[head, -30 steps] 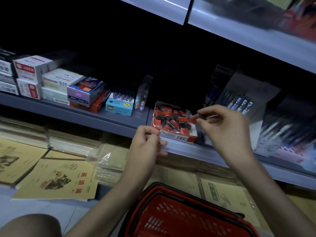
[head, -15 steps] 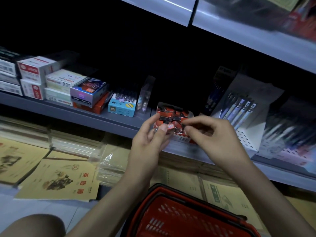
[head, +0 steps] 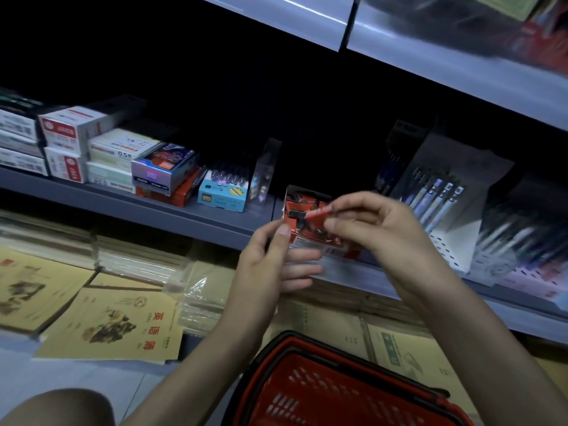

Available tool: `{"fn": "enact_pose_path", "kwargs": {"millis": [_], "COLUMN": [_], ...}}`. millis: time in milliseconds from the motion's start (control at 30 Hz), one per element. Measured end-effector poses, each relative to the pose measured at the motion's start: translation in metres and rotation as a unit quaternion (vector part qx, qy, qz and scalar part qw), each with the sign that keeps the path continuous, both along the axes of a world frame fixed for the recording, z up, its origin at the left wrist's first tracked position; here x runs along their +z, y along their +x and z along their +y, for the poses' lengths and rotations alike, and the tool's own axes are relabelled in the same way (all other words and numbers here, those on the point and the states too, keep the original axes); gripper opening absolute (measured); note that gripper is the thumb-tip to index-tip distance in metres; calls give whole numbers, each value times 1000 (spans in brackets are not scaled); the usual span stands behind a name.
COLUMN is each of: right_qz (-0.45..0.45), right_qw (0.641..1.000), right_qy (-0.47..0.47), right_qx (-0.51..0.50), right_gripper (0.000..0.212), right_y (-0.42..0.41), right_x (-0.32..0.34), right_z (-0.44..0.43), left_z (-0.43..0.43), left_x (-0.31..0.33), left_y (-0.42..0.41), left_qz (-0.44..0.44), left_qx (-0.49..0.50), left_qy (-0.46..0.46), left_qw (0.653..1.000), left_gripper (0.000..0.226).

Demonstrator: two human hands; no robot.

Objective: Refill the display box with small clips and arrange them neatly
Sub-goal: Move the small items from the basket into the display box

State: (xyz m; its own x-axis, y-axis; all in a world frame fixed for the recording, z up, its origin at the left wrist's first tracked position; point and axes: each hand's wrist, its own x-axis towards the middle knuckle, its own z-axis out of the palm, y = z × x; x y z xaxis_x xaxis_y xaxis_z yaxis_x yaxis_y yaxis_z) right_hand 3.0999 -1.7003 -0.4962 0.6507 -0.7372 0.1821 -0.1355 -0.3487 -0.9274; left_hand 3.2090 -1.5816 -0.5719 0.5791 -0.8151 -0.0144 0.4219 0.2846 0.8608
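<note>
A red display box (head: 335,249) with several red and black clips (head: 299,215) in it stands at the front edge of the grey shelf (head: 184,215). My right hand (head: 378,238) is over the box and pinches a small red clip (head: 319,212) between thumb and forefinger. My left hand (head: 273,262) is just left of the box, thumb raised against its front left corner, fingers curled; whether it holds anything is hidden. Both hands cover the box's front.
Stacked stationery boxes (head: 101,149) and a blue box (head: 221,195) sit left on the shelf, pen racks (head: 439,195) to the right. A red basket (head: 338,392) is below my arms. Yellow exercise books (head: 116,324) lie on the lower level. Another shelf (head: 430,56) hangs overhead.
My right hand has lifted slightly from the box with a red clip pinched. My left hand dropped a little and stays beside the box's left corner.
</note>
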Motion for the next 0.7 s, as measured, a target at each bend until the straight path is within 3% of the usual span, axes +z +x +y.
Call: {"fn": "enact_pose_path", "kwargs": {"millis": [100,200,233,300,433,567,700], "right_qz": [6,129,180,246,284,254,230], "right_qw": [979,889,860,859,863,860,872], "right_qy": [-186,-432,-475,-449,-418,-441,-433], "right_qx": [-81,-76,-51,-16,22,41,1], "right_gripper": [19,17,18,21,40,40,37], "right_y": [14,32,36,36,26,7,-19], "right_x": [1,-14,-21,-26,-29,-26,-27], "right_z": [-9,-16,-17,-21,-24,-10,3], "left_z": [2,4,5,6,6,7,9], "left_x": [-3,-4,-4,-4,-9,-16,-20], "left_y": [6,10,11,12,14,11,5], "left_qz": [-12,-21,-19,-13,-31,-92,-214], "left_qx": [17,30,33,36,38,44,61], "left_qy": [16,24,28,36,54,63,62], "left_qw": [1000,999,999,999,997,993,973], "left_gripper": [23,22,20,18,19,16,21]}}
